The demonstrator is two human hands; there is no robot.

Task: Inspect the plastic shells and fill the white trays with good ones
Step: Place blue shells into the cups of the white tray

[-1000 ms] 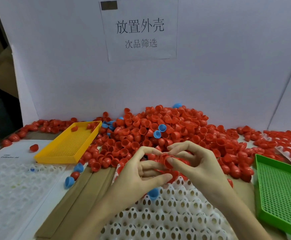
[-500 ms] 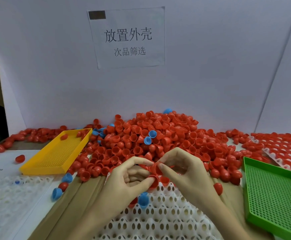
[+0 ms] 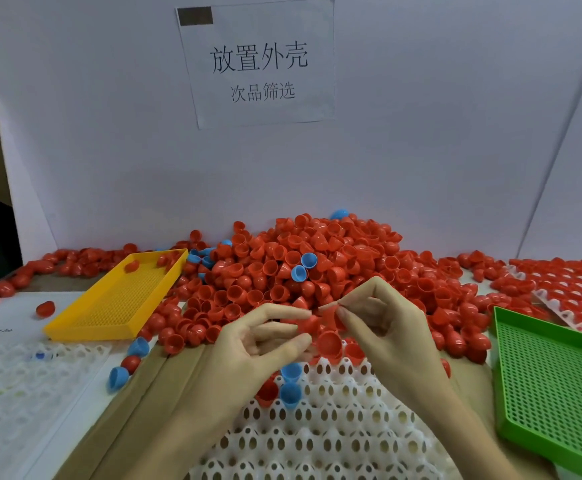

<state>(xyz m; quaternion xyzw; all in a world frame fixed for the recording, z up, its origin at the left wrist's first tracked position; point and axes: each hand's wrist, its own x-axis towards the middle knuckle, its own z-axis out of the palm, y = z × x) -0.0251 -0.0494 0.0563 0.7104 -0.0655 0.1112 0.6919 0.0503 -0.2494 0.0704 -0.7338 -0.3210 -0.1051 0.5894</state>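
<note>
The right hand (image 3: 386, 327) pinches a red shell (image 3: 331, 315) between thumb and forefinger, its other fingers curled loosely behind. The left hand (image 3: 248, 344) meets it from the other side, fingers lightly bent, the fingertips (image 3: 303, 315) touching red shells at the same spot; whether it truly grips one I cannot tell, since the shells blur together there. Both hands hover over the far edge of the white tray (image 3: 334, 427), which lies at the near middle of the tabletop (image 3: 151, 393).

The step in hand looks like inspection: a shell held up and turned between the two hands. The tray is nearly bare; a few red shells and two blue shells (image 3: 289, 384) sit along its far edge, so the filling has hardly begun. Next, a good shell needs seating in a free pocket near that edge, which calls for lowering it squarely.

Just beyond the hands rises the big pile (image 3: 317, 265) of red shells with a few blue ones, heaped against the white back wall. A yellow tray (image 3: 75, 329) with a few shells lies towards the left edge, a green tray (image 3: 511, 427) at the right. A filled tray (image 3: 566, 285) lies at the far right, and another white tray (image 3: 5, 375) at the near left.
</note>
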